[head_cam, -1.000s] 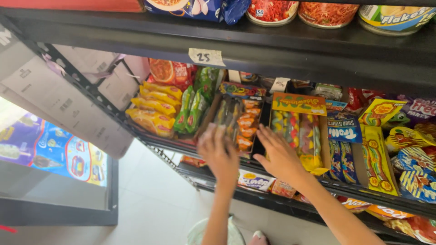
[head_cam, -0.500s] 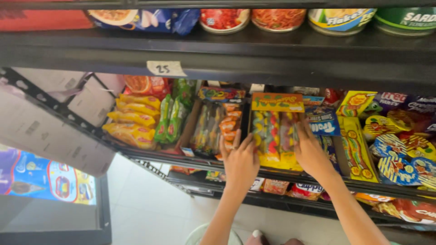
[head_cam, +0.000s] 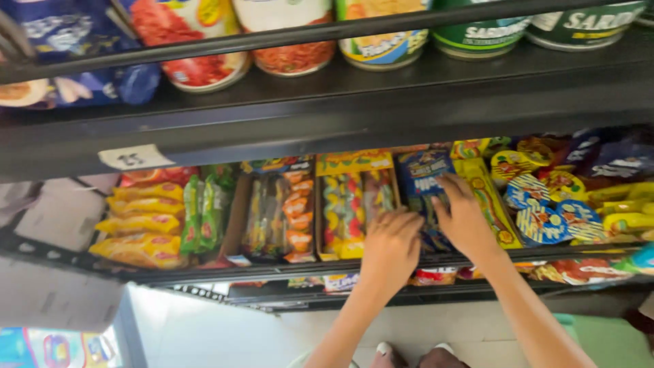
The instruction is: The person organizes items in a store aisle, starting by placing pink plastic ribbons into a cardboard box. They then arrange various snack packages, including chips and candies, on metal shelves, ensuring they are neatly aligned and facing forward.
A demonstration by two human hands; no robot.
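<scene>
Both my hands reach into a lower shop shelf packed with snack packets. My left hand [head_cam: 390, 249] rests with fingers spread on the front of a yellow display box of colourful candy [head_cam: 354, 204]. My right hand [head_cam: 464, 219] lies just to its right, fingers spread over blue snack packets [head_cam: 424, 172] beside a yellow box edge [head_cam: 489, 201]. Neither hand visibly grips anything. The picture is blurred.
A black metal shelf [head_cam: 327, 116] overhangs above, holding cans and bags, with a small white price tag [head_cam: 133, 158]. Yellow and green packets [head_cam: 170, 218] fill the left of the lower shelf, blue-and-yellow round sweets [head_cam: 545, 211] the right. Pale floor shows below.
Both hands have moved rightward along the shelf, from the orange and candy packets to the candy box and blue packets. The view has come closer and tilted up.
</scene>
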